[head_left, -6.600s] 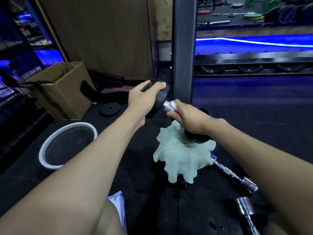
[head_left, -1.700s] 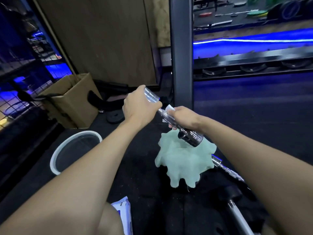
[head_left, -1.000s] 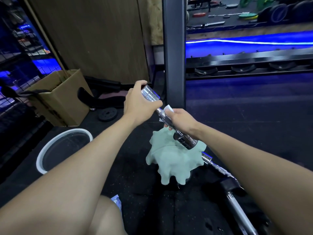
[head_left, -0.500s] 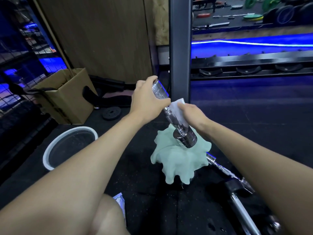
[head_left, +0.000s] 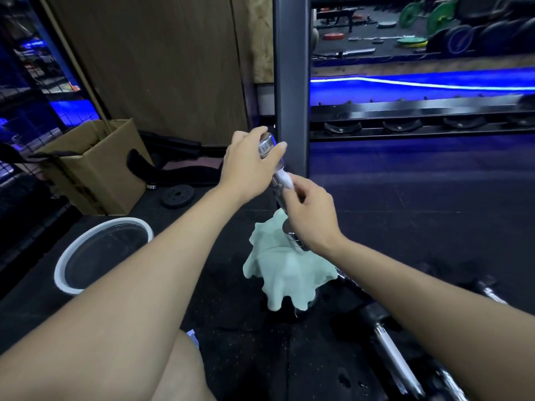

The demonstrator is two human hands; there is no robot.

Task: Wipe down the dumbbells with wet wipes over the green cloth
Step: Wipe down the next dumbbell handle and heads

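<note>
A chrome dumbbell bar [head_left: 275, 180] stands almost upright above the crumpled green cloth [head_left: 285, 264], which lies on the black rubber floor. My left hand [head_left: 251, 166] grips the bar's upper collar. My right hand [head_left: 311, 215] pinches a white wet wipe [head_left: 285, 179] against the bar's shaft, just below my left hand. The bar's lower collar shows beneath my right palm, over the cloth.
More chrome bars [head_left: 390, 357] lie on the floor at the lower right. A white-rimmed round bin [head_left: 62, 264] sits at the left, a cardboard box [head_left: 95, 169] and a small black weight plate [head_left: 177, 195] behind it. A dark steel rack post [head_left: 291, 82] rises right behind my hands.
The bar has tipped from slanted to nearly upright. My right hand with the wipe has slid up the shaft toward my left hand.
</note>
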